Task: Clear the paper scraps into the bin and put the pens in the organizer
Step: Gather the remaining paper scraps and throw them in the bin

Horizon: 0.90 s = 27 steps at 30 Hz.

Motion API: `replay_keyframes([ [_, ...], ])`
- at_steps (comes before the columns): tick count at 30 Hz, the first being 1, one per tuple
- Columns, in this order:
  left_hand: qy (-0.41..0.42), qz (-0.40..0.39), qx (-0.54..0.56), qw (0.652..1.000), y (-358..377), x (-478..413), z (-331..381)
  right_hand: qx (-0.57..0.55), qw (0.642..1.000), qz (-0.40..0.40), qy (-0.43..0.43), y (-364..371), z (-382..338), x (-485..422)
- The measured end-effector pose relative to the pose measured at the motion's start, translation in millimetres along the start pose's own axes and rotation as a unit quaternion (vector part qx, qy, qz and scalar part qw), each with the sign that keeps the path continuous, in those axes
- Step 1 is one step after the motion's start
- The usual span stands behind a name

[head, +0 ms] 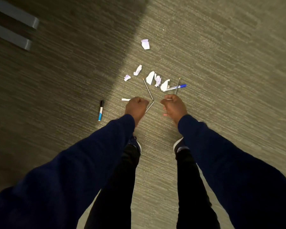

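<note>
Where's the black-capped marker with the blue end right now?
In the head view, the marker lies on the carpet, alone, left of the left hand, apart from the paper scraps.

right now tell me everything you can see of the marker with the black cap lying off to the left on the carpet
The short marker with a black cap has a white middle and a light blue lower end. It looks plastic and is capped. It lies flat on the grey-green ribbed carpet, nearly upright in the picture, cap end away from the person. It lies alone, left of the left hand, touching only the carpet.
</note>
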<state>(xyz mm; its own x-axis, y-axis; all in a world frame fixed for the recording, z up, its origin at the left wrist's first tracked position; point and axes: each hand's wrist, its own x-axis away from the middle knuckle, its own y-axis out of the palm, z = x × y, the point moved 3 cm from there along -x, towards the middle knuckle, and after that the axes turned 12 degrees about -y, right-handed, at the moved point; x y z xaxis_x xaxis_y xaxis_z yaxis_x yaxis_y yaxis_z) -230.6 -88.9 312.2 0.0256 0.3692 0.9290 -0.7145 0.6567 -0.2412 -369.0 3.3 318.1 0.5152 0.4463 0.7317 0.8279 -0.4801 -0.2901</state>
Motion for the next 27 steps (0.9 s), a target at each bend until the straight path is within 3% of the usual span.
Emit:
replay_keyframes([
  [5,0.054,0.019,-0.080,0.995,59.3,-65.7,17.8,0.104,0.992,-0.046,-0.047,-12.1,31.5,-77.6],
  [10,0.101,0.050,-0.214,0.970,121.4,-142.9,8.3,0.231,0.962,-0.073,-0.127,-19.2,84.3,-151.4],
  [19,0.207,0.140,-0.383,0.889,185.3,-250.9,4.4,0.477,0.853,-0.050,-0.206,-31.2,158.3,-245.6],
  [24,0.269,0.130,-0.484,0.822,210.2,-283.2,18.9,0.509,0.820,-0.047,-0.259,-32.0,174.1,-276.3],
  [27,0.273,0.136,-0.485,0.819,212.6,-297.8,24.0,0.491,0.824,-0.034,-0.281,-30.3,173.1,-285.7],
])
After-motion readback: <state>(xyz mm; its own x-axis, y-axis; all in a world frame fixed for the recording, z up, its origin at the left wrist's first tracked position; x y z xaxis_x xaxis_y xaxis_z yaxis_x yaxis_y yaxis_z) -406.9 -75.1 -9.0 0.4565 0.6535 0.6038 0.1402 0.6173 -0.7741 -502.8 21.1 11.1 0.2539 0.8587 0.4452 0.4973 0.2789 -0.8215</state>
